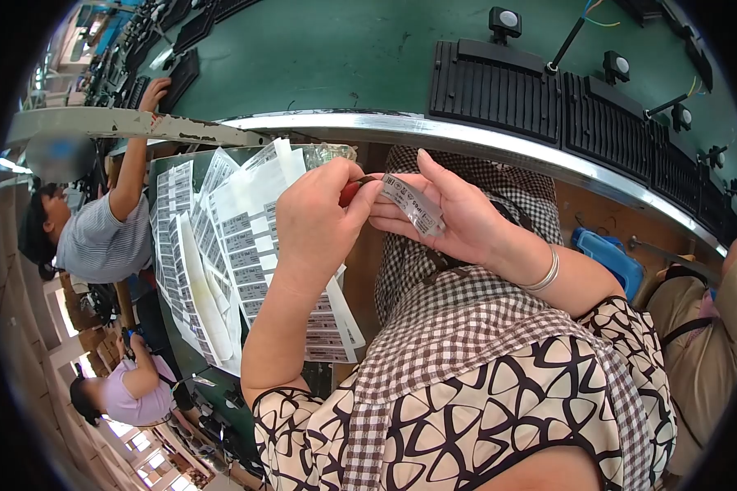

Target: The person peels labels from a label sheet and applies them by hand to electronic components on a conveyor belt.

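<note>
My left hand (323, 214) is closed in a pinch around a small red-handled tool (350, 193), mostly hidden by the fingers. A dark tip shows near the edge of a silver-grey printed label (412, 204). This label lies across the fingers of my right hand (463, 209), which is turned palm up with its thumb raised. Both hands are close together above my checked apron (458, 303). Left of them, sheets of printed labels (250, 233) are spread in overlapping layers, some partly peeled to white backing.
Black finned floodlights (495, 90) with sensors and wires line the green bench (327, 65) beyond its metal edge. A chipped metal bar (123, 123) crosses at left. One person (106, 233) reaches onto the bench; another (135, 389) is behind. A blue plastic container (610, 262) stands at right.
</note>
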`<state>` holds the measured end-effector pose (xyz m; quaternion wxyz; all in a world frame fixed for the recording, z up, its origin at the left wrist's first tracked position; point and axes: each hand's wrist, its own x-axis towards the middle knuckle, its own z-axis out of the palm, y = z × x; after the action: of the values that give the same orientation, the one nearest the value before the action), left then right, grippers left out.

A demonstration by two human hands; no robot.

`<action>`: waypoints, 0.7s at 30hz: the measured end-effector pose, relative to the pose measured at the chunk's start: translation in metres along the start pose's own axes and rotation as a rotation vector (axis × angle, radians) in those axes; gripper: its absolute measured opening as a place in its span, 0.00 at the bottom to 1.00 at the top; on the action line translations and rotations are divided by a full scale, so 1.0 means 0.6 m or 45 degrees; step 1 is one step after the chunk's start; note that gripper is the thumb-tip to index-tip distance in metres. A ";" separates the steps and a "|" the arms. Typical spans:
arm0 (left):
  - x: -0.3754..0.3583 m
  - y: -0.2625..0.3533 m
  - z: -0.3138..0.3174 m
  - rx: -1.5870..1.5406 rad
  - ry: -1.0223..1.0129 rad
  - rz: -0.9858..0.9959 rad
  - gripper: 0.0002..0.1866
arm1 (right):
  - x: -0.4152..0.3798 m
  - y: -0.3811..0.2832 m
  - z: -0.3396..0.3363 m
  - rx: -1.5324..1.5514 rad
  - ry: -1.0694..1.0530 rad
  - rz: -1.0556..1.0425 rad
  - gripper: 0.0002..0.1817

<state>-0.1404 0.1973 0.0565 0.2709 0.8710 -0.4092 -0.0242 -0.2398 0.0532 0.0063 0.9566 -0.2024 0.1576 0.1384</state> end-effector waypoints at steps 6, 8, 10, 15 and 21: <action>0.000 -0.003 0.006 0.028 -0.006 -0.009 0.10 | 0.001 0.002 -0.003 0.006 -0.040 -0.028 0.38; 0.003 -0.002 0.006 0.036 -0.007 -0.007 0.09 | -0.001 0.000 0.000 0.006 -0.031 -0.032 0.38; 0.004 -0.001 0.007 0.041 -0.009 -0.006 0.10 | -0.002 -0.001 0.001 0.018 -0.011 -0.023 0.38; 0.004 0.003 0.013 -0.025 0.012 0.015 0.08 | -0.009 -0.002 -0.002 0.012 -0.003 -0.029 0.38; 0.011 -0.016 0.018 -0.431 -0.079 -0.234 0.05 | -0.009 -0.008 -0.012 0.016 -0.022 -0.050 0.38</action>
<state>-0.1322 0.1929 0.0438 0.3973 0.8456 -0.3260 -0.1441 -0.2450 0.0451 0.0038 0.9617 -0.1983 0.1462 0.1202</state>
